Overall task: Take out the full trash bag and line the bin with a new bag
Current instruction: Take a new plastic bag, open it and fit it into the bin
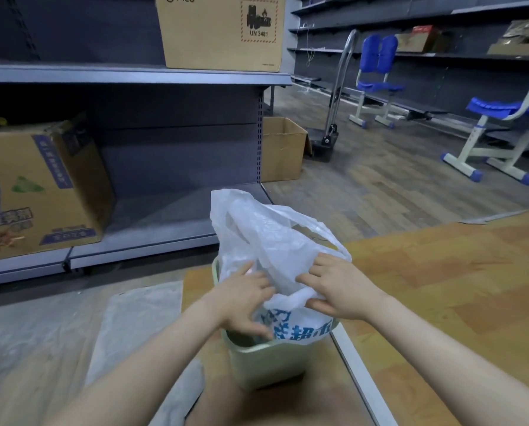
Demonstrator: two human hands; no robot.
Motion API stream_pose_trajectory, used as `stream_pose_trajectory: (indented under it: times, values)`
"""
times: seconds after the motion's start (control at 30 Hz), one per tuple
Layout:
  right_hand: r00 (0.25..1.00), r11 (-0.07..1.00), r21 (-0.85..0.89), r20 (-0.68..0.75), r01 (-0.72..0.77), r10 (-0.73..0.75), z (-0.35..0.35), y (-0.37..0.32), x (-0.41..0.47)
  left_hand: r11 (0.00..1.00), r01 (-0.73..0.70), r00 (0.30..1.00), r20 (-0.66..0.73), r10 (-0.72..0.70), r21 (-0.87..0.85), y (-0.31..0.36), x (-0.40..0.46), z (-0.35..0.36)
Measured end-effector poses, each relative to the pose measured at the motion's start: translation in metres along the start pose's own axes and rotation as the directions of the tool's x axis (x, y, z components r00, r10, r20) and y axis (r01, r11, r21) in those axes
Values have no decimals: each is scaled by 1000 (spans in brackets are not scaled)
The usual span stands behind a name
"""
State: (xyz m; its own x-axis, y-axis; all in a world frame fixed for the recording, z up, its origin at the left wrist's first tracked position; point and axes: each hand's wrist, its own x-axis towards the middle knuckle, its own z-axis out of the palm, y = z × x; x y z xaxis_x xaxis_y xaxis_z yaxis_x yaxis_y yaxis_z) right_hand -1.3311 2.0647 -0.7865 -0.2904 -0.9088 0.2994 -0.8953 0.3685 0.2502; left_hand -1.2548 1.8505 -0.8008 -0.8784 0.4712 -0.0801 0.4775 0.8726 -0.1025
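A small pale green bin (266,362) stands on the floor in front of me. A white plastic bag (266,238) with blue printed characters sits in it, its top standing up loosely above the rim. My left hand (244,298) is on the bag's near left side, fingers pressing the plastic down by the rim. My right hand (341,289) pinches the bag's edge on the near right side. What lies inside the bag is hidden.
A clear plastic sheet (134,327) lies on the floor to the left of the bin. Grey shelving (134,75) with cardboard boxes (39,186) stands behind. An open carton (283,149), a hand trolley (334,118) and blue chairs (497,118) stand farther right.
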Motion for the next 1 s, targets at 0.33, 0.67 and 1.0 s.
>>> stream_pose_trajectory:
  times: [0.33,0.67,1.0]
  values:
    - [861,958,122,477,-260,174,1,8,-40,993,-9,997,-77,18,114,-35,-36,29]
    - [831,985,-35,533,-169,162,3,7,-33,993,-7,959,-282,39,115,-35,-40,22]
    - [919,932,-301,271,-202,287,27,1,-50,995,96,994,-49,-94,22,-18,-55,12]
